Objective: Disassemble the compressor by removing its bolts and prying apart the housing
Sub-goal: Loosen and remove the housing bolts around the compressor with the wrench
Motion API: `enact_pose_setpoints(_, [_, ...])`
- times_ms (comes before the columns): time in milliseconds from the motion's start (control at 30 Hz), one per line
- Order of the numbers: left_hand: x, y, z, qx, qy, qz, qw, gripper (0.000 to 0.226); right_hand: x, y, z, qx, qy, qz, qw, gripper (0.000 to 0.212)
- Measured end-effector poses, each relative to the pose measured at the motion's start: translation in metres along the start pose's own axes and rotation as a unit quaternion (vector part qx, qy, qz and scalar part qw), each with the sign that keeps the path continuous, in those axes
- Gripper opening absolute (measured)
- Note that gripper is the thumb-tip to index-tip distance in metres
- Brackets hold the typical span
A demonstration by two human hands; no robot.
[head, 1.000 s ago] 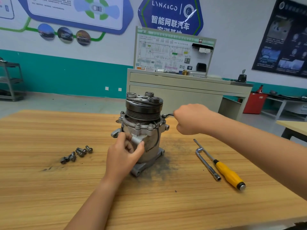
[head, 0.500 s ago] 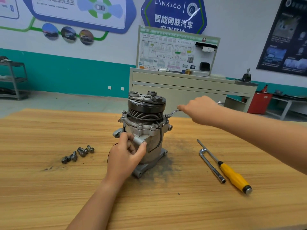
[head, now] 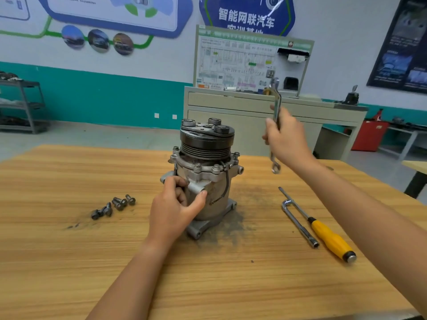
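Bolts [head: 113, 205] lie loose on the wooden table [head: 69, 262], left of the compressor [head: 208, 179], which stands upright mid-table, grimy, pulley [head: 206, 144] on top. Left hand [head: 175, 211] grips its housing, fingers curled. Right hand [head: 286, 139] hovers right of the pulley, fingers wrapped round a near-vertical wrench [head: 276, 107].

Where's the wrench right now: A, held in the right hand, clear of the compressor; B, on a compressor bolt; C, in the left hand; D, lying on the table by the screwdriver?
A: the right hand grips the wrench near upright in the air, apart from the compressor.
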State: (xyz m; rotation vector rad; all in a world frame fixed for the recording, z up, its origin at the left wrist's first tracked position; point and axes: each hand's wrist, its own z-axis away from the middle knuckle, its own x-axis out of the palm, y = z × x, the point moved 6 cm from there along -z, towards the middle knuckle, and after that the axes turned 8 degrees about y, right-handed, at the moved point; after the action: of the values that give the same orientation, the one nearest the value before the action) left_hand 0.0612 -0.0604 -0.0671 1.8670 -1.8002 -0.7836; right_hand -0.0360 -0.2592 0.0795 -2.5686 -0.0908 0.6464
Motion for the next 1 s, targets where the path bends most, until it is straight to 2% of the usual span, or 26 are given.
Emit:
enact_pose_setpoints(33, [0.001, 0.0, 0.001, -0.005, -0.002, -0.002, 1.0, 0.029, -0.006, -0.007, 0.003, -0.011, -0.023, 0.004, 1.0, 0.026])
enact_pose_setpoints(100, [0.001, 0.0, 0.001, -0.013, -0.002, -0.007, 1.0, 0.031, -0.011, -0.015, 0.013, -0.052, -0.087, 0.082, 0.991, 0.026])
enact_pose_setpoints(200, [0.0, 0.001, 0.001, -0.018, 0.0, -0.007, 1.0, 0.031, -0.008, -0.008, 0.027, -0.078, -0.17, 0.243, 0.952, 0.025])
enact_pose_setpoints(267, [0.0, 0.001, 0.002, -0.018, 0.002, -0.004, 1.0, 0.03, -0.007, -0.002, 0.034, -0.104, -0.185, 0.354, 0.911, 0.027])
enact_pose_setpoints(333, [0.0, 0.001, 0.002, -0.018, 0.0, 0.0, 1.0, 0.029, -0.008, -0.004, 0.036, -0.124, -0.18, 0.406, 0.887, 0.029])
enact_pose_setpoints(533, [0.0, 0.003, 0.003, -0.017, 0.0, 0.013, 1.0, 0.028, 0.006, -0.023, 0.039, -0.158, -0.232, 0.45, 0.848, 0.035])
enact_pose_setpoints(767, [0.0, 0.001, 0.003, -0.008, 0.002, 0.018, 1.0, 0.027, 0.022, -0.039, 0.044, -0.229, -0.289, 0.515, 0.774, 0.023])
enact_pose_setpoints(900, [0.001, 0.001, 0.002, -0.013, 0.001, 0.022, 1.0, 0.027, 0.023, -0.024, 0.04, -0.215, -0.309, 0.493, 0.784, 0.021])
enact_pose_setpoints(1000, [0.001, 0.002, 0.002, -0.012, -0.004, 0.022, 1.0, 0.027, 0.021, -0.01, 0.033, -0.21, -0.31, 0.48, 0.793, 0.035])
